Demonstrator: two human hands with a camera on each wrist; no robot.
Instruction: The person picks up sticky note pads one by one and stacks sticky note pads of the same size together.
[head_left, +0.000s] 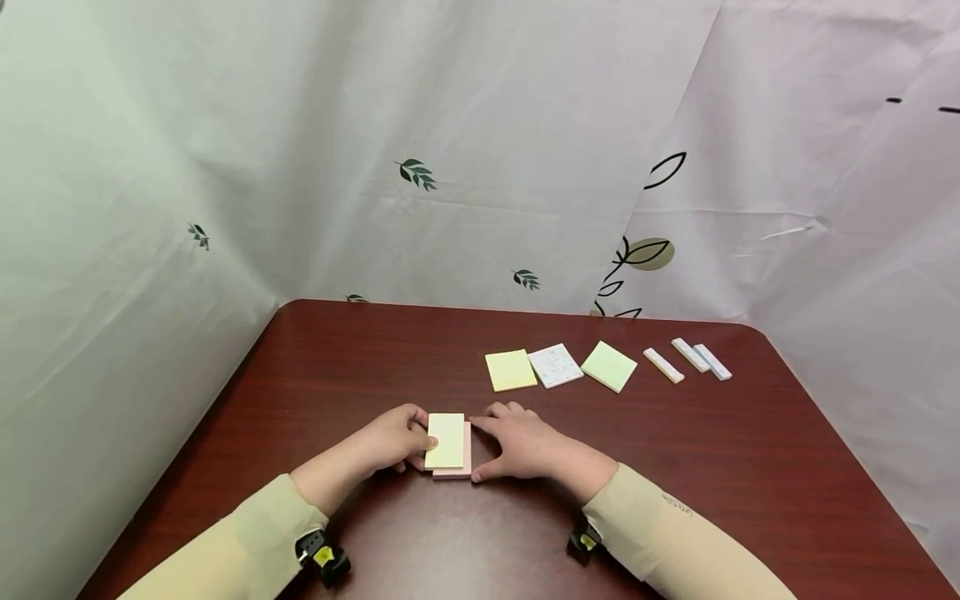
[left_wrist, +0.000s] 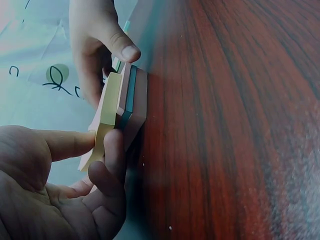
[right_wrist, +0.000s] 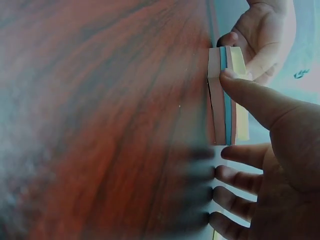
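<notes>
Hands and paper pads on a dark red, wood-grained bench (head_left: 360,367). The left hand (head_left: 395,435) pinches a pale yellow pad (head_left: 447,440) at its left edge, thumb on the upper face and fingertips beneath. This pad lies over a small stack near the middle of the bench, between the two hands, and is offset toward the left and the far side. In the wrist views, the stack's edge shows a thick pink pad (right_wrist: 217,117) at the base, a blue layer (right_wrist: 227,122) above it and a thinner pink layer (right_wrist: 233,125) next to the yellow. The right hand (head_left: 521,443) is spread wide along the stack's right side, its thumb tip at the near right corner and its index finger at the far right corner; whether the index finger makes contact cannot be told. Farther back, to the right, lie a square yellow pad (head_left: 512,371), a speckled white pad (head_left: 556,366) and a light green pad (head_left: 610,367), followed by a cream strip (head_left: 663,366) and two whitish strips (head_left: 690,355) side by side. Behind hangs leaf-patterned cloth (head_left: 480,125).
</notes>
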